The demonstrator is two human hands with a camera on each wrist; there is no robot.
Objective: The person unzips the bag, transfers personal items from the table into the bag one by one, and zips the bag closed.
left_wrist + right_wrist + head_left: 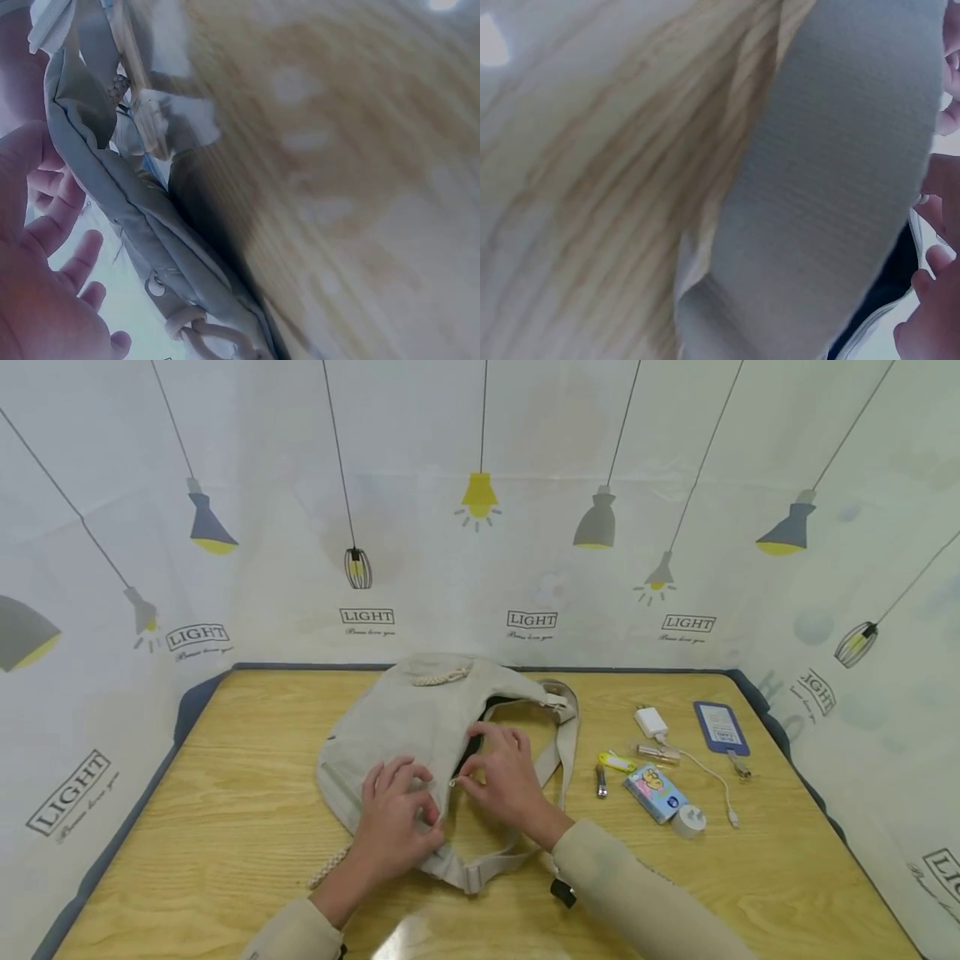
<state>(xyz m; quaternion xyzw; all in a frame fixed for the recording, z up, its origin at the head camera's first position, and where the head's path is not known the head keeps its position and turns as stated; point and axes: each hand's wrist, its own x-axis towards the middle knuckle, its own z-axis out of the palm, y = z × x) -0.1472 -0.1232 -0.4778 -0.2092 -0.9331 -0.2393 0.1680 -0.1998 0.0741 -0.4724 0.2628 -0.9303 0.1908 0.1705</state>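
Note:
A light beige shoulder bag (pixel 420 718) lies on the table, its zipped side facing right and partly open on a dark lining. At the near end of that opening, my left hand (pixel 397 818) pinches the edge of the bag between thumb and index finger, the other fingers spread. My right hand (pixel 506 777) pinches a small zipper pull (pixel 452 782) between thumb and index finger. In the left wrist view the bag's edge (pixel 112 187) runs beside my fingers. A wide strap (pixel 832 165) fills much of the right wrist view and partly hides the right hand.
Right of the bag lie a white charger (pixel 651 722) with its cable, a blue card holder (pixel 722 727), a small tube (pixel 657 753), a yellow tag (pixel 617 762), nail clippers (pixel 602 782), a blue packet (pixel 656 792) and a round white item (pixel 688 820). Printed cloth walls (pixel 442 577) surround the table.

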